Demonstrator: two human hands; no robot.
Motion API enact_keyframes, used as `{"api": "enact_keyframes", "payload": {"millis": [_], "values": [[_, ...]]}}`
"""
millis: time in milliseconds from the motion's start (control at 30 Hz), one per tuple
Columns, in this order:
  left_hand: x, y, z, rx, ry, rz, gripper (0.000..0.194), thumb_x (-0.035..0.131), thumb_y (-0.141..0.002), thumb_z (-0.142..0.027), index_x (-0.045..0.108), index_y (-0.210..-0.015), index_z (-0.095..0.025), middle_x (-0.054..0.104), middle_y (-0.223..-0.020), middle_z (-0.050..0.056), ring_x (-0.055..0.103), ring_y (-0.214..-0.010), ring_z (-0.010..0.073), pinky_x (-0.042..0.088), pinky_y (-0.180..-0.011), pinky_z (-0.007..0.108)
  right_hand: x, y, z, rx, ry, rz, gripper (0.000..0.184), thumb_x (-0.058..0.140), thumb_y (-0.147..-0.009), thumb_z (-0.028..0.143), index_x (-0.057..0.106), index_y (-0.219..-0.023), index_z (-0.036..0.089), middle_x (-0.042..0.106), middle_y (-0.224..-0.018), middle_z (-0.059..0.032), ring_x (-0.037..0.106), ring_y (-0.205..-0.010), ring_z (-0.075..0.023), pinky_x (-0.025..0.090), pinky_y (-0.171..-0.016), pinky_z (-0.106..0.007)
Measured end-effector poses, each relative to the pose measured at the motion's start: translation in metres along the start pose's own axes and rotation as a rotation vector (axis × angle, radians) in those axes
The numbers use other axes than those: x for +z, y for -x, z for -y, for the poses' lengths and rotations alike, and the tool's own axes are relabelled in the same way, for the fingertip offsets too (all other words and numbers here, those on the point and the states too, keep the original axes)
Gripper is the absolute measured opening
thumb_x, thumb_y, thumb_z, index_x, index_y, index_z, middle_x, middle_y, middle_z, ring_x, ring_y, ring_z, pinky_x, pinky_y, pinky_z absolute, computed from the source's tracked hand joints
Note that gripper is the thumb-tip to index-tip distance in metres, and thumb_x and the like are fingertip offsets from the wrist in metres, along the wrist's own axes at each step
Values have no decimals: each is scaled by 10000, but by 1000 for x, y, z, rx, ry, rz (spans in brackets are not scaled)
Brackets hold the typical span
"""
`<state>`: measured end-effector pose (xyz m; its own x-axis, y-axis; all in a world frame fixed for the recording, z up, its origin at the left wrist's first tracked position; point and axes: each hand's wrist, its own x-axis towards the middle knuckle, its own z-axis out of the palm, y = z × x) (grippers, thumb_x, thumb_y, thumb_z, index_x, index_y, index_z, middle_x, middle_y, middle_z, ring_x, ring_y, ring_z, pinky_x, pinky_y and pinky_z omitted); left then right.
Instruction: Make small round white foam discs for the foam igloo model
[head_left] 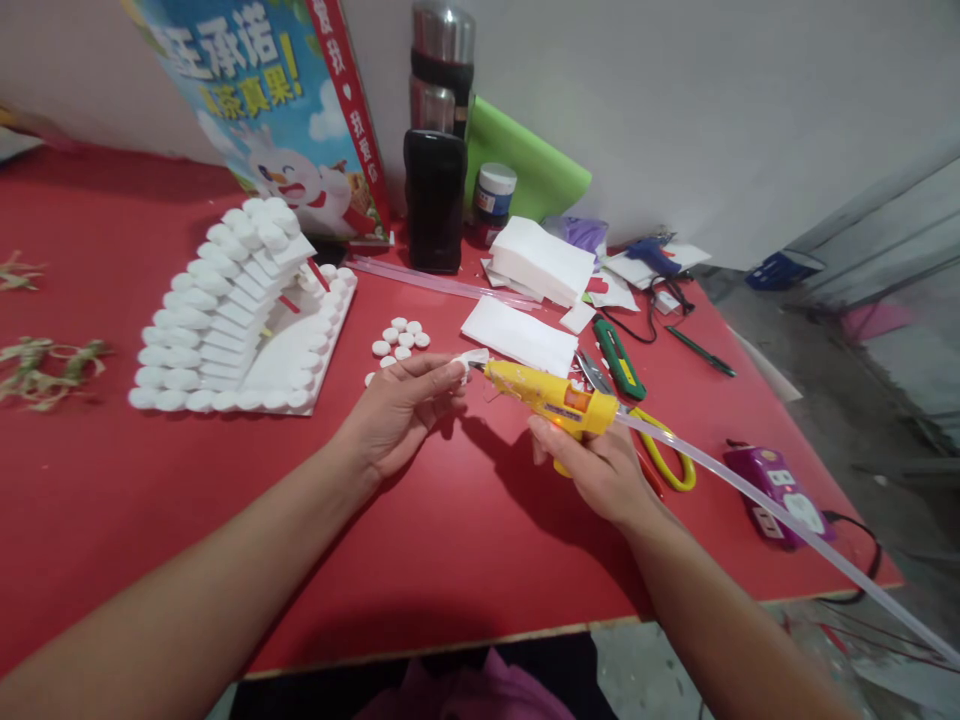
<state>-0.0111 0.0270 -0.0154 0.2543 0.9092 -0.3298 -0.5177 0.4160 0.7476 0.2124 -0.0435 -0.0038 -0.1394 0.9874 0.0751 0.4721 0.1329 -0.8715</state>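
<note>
I have the yellow glue gun [544,392] to the right of the white stepped model [225,320], its long axis running mostly crosswise and its nozzle pointing left, towards the model. My right hand [600,465] is wrapped around the gun's grip; my left hand [409,400], nearer the model, pinches a small white piece [471,358] at the nozzle. White discs [402,338] lie between the model and that piece. Farther right of the model, folded white sheets [520,335] sit beyond the gun, with a green cutter [619,358] and a yellow-handled tool [679,470] crowding my right hand. The clear glue stick [705,458] trails from the gun's rear, away from the model (it crosses my view of the purple box [780,495]). The gun's body looks smudged, with an orange part inset near the back.
</note>
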Motion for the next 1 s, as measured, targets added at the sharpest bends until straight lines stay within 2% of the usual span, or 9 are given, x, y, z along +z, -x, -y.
{"api": "enact_keyframes", "payload": {"millis": [400, 567, 733, 867, 1000], "values": [[-1, -1, -1, -41, 83, -1, 117, 882, -718, -108, 779, -770, -89, 730, -715, 45, 679, -606, 92, 591, -609, 153, 0, 1, -6, 41, -24, -20, 467, 599, -1021, 512, 624, -670, 205, 625, -639, 1, 581, -605, -150, 424, -609, -301], [0, 0, -3, -56, 116, -32, 33, 805, -787, -63, 779, -792, -83, 723, -709, 58, 673, -603, 94, 589, -590, 149, -1, 2, -5, 25, 3, -49, 468, 605, -1019, 503, 623, -659, 205, 649, -653, -15, 620, -651, -172, 451, -664, -316], [0, 0, -3, -85, 141, -51, 71, 757, -833, -48, 773, -774, -84, 712, -700, 68, 668, -595, 99, 599, -585, 156, 0, 3, -3, -10, -23, -39, 429, 602, -1019, 487, 615, -693, 209, 625, -658, -9, 600, -634, -169, 439, -627, -310], [3, 0, -3, -102, 151, -42, 80, 750, -846, -50, 771, -773, -75, 706, -713, 64, 664, -595, 94, 597, -573, 152, 1, 2, 0, -52, 37, -15, 431, 577, -1029, 476, 593, -690, 210, 573, -638, 5, 537, -599, -149, 405, -596, -301], [3, 1, -2, -110, 126, -20, 64, 756, -836, -49, 769, -775, -65, 699, -710, 62, 663, -588, 92, 597, -578, 149, 1, 1, 0, -31, 37, -11, 436, 575, -1026, 481, 598, -687, 208, 586, -638, 2, 543, -596, -148, 413, -594, -300]]}}
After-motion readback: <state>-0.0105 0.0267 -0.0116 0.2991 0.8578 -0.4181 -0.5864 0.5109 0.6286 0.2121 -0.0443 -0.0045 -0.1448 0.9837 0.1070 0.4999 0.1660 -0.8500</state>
